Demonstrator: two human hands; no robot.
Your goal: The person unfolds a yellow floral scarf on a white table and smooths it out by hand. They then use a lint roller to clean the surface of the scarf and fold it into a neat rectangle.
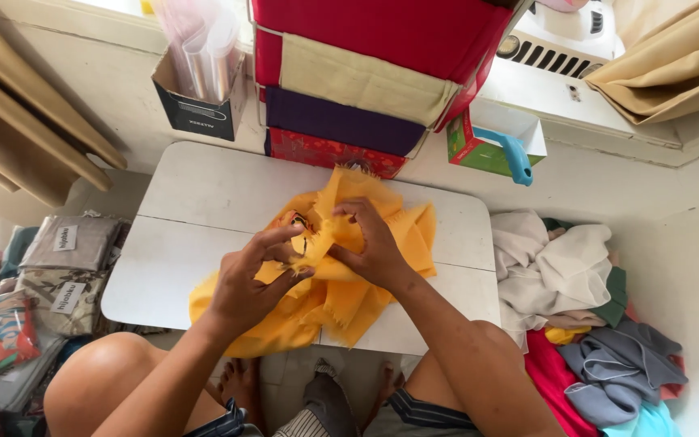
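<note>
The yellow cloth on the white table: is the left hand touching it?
Touching. The head view shows the left hand pinching a fold of the yellow cloth between thumb and fingers, no gap visible.

1. Dark cardboard box [201, 105] holding clear rolls, upper left by the wall.
2. Green-and-red carton [479, 150], right of the stacked cloth.
3. Clear fabric packets with white labels [65, 238], piled left of the tabletop [196, 194].

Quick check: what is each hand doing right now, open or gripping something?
Left hand: closed, pinching a fold of the yellow cloth.
Right hand: closed, gripping the same yellow cloth near its middle.
</note>
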